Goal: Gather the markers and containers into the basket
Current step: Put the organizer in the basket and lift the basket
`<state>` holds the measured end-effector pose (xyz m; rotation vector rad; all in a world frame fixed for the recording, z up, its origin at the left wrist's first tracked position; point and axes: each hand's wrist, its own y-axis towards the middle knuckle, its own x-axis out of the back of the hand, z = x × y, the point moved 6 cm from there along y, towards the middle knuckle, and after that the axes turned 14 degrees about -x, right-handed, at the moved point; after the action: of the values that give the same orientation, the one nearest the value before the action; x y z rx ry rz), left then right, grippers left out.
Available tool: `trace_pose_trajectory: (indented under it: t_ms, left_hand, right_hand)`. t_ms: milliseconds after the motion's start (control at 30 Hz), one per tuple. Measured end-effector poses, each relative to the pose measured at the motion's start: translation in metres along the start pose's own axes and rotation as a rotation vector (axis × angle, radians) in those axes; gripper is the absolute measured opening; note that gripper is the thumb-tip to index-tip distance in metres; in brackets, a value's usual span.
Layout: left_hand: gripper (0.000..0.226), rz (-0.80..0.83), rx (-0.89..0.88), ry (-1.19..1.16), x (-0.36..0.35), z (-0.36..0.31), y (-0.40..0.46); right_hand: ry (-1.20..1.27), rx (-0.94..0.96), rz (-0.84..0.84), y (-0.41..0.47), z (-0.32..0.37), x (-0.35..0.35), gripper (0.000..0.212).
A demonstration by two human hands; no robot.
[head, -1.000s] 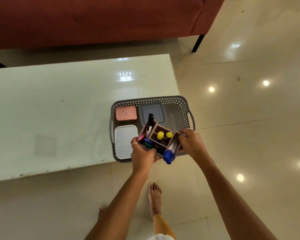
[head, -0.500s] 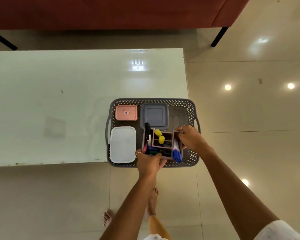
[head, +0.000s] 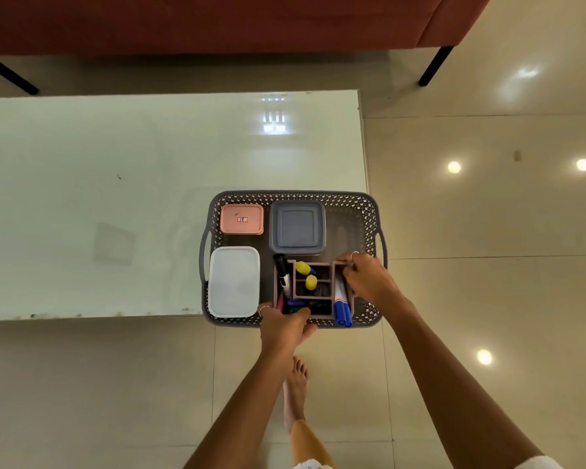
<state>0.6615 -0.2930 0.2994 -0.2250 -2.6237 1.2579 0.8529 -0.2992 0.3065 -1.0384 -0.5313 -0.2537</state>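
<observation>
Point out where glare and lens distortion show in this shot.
Head view: ceiling lights glare off the glossy table as a bright striped patch and off the floor as round spots; wide-angle bending curves the table's edges; the basket stays sharp and evenly lit.

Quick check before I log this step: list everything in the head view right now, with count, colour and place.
basket: 1, grey, perforated, on the table's near right corner
table: 1, pale glossy top
pink container: 1, basket's far left
grey container: 1, basket's far middle
white container: 1, basket's near left
marker organizer: 1, brownish, compartmented, basket's near right
markers: several; blue pair, yellow caps, one black
sofa: 1, red, beyond table
left hand: on the organizer's near edge
right hand: on its right side
foot: bare, on floor
</observation>
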Motion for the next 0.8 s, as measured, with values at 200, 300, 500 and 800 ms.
trace_pose_trajectory:
  t_ms: [200, 300, 500, 800]
  left_hand:
    - [0.046, 0.009, -0.002, 0.05, 0.004, 0.005, -0.003]
    - [0.046, 0.039, -0.041, 0.084, 0.007, 0.001, -0.001]
    - [0.046, 0.137, -0.108, 0.237, 0.016, -0.01, -0.002]
    - [0.042, -0.242, -0.525, 0.648, 0.078, -0.066, 0.019]
  right_hand:
    - [-0.047, 0.032, -0.037, -0.001, 0.0, 0.0, 0.031]
    - [-0.045, 0.062, -0.069, -0.005, 0.0, -0.001, 0.031]
    - [0.065, 0.095, -0.176, -0.01, -0.014, 0.0, 0.025]
    - [0.282, -0.084, -0.572, -0.009, -0.053, 0.049, 0.035]
